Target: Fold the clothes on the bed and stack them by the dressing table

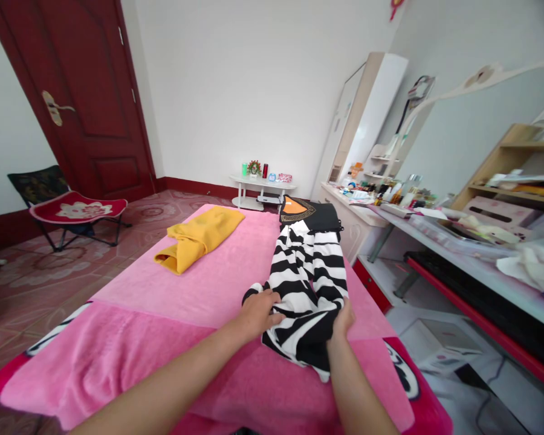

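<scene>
**Striped garment gathered at the near right of the bed**

The striped garment (309,284), black and white, lies along the right side of the bed (199,290), which is covered in a pink towel-like spread. Its far end reaches toward a black garment (309,212) with an orange collar patch at the far right corner; its near end is bunched between our two hands.

Our left hand (257,314) rests on the bunched left edge of the cloth, fingers curled down onto it, pinching a fold. Our right hand (343,319) is tucked under the right edge; its fingers are hidden by the cloth, so we cannot tell how firmly it grips, only that it touches the fabric.

We judge this to be the gathering or folding step, with the near end being drawn together. The next move, as we read it, calls for both hands to keep hold of matching edges so the stripes fold flat rather than twist.

A yellow garment (199,237) lies folded well apart, toward the far left edge of the bed.
</scene>
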Motion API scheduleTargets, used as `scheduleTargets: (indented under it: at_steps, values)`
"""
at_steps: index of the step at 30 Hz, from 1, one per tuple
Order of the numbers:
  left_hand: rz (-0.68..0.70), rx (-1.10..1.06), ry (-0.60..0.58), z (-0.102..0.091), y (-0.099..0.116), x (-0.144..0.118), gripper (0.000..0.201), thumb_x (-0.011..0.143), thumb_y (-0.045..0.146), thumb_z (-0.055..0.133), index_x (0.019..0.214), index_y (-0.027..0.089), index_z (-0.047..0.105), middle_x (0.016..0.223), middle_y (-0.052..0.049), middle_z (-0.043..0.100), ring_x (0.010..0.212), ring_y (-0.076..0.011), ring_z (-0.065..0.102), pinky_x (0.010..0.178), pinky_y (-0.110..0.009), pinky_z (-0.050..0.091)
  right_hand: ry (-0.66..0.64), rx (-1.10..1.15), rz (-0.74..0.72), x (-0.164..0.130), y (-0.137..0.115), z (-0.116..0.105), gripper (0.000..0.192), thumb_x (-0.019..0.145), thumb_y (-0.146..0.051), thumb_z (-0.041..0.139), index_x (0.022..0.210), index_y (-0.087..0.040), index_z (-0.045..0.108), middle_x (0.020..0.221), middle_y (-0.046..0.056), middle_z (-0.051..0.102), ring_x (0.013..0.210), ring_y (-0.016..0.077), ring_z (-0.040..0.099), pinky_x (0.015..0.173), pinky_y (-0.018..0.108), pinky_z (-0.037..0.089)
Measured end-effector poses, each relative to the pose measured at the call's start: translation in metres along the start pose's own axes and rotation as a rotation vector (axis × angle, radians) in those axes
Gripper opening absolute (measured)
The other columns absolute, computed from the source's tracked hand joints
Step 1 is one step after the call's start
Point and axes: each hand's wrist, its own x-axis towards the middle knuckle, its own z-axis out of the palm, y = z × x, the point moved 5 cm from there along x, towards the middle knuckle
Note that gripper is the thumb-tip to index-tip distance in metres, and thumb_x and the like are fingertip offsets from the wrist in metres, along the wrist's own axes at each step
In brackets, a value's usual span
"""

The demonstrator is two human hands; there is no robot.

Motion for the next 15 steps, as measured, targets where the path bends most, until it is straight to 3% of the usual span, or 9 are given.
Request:
scheduleTargets:
  at_steps: [3,5,8,10,12,13,15]
  values:
    - [0.075,-0.079,0.068,-0.022,0.000,0.007,0.010,0.073,0.028,0.058,0.080,0.021,0.061,0.081,-0.001,0.063,0.075,-0.0187,0.058,0.065,-0.025,0.039,0.018,0.099,0.021,0.000,-0.004,-0.004,0.025,0.067,-0.042,0.048,0.074,-0.020,0.055,0.068,0.006,0.065,0.070,0.0241,0.065,0.053,0.034,0.053]
    - [0.081,-0.152,0.162,-0.054,-0.013,0.013,0.008,0.074,0.023,0.051,0.073,0.019,0.058,0.069,0.001,0.061,0.066,-0.0152,0.056,0.060,-0.023,0.038,0.012,0.155,0.013,0.005,-0.011,-0.007,0.025,0.068,-0.042,0.048,0.077,-0.020,0.055,0.071,0.005,0.066,0.071,0.0233,0.065,0.054,0.034,0.054]
    - [-0.028,-0.129,0.365,-0.111,-0.051,0.020,0.013,0.073,0.022,0.046,0.065,0.018,0.055,0.057,0.003,0.053,0.056,-0.0129,0.051,0.053,-0.022,0.035,-0.037,0.215,0.008,0.010,-0.019,-0.014,0.024,0.068,-0.042,0.054,0.077,-0.019,0.054,0.070,0.003,0.065,0.066,0.0204,0.065,0.055,0.032,0.054]
    - [-0.115,-0.015,0.417,-0.135,-0.081,0.021,0.014,0.072,0.024,0.047,0.065,0.018,0.057,0.057,0.002,0.054,0.056,-0.0136,0.052,0.054,-0.022,0.036,-0.219,0.181,0.045,0.006,-0.020,-0.012,0.028,0.064,-0.041,0.065,0.075,-0.018,0.055,0.064,0.002,0.063,0.059,0.0184,0.064,0.051,0.029,0.052]
    - [-0.171,0.082,0.417,-0.145,-0.107,0.019,0.012,0.070,0.022,0.050,0.067,0.018,0.061,0.064,0.000,0.059,0.063,-0.0166,0.056,0.059,-0.024,0.040,-0.423,0.097,0.041,-0.004,-0.020,-0.008,0.035,0.061,-0.042,0.072,0.078,-0.016,0.057,0.062,0.001,0.062,0.053,0.0164,0.061,0.046,0.025,0.048]
    - [-0.187,0.120,0.423,-0.147,-0.117,0.018,0.012,0.068,0.020,0.051,0.071,0.019,0.063,0.072,-0.002,0.062,0.070,-0.0188,0.058,0.064,-0.026,0.043,-0.460,0.054,0.000,-0.008,-0.022,-0.008,0.038,0.062,-0.043,0.072,0.083,-0.015,0.057,0.066,0.002,0.063,0.054,0.0158,0.061,0.046,0.024,0.047]
    - [-0.189,0.173,0.462,-0.146,-0.126,0.014,0.022,0.066,0.014,0.050,0.080,0.019,0.066,0.088,-0.006,0.065,0.087,-0.0230,0.059,0.078,-0.030,0.045,-0.349,-0.012,-0.170,-0.013,-0.033,-0.012,0.044,0.068,-0.045,0.069,0.098,-0.016,0.056,0.083,0.005,0.065,0.065,0.0165,0.063,0.053,0.026,0.049]
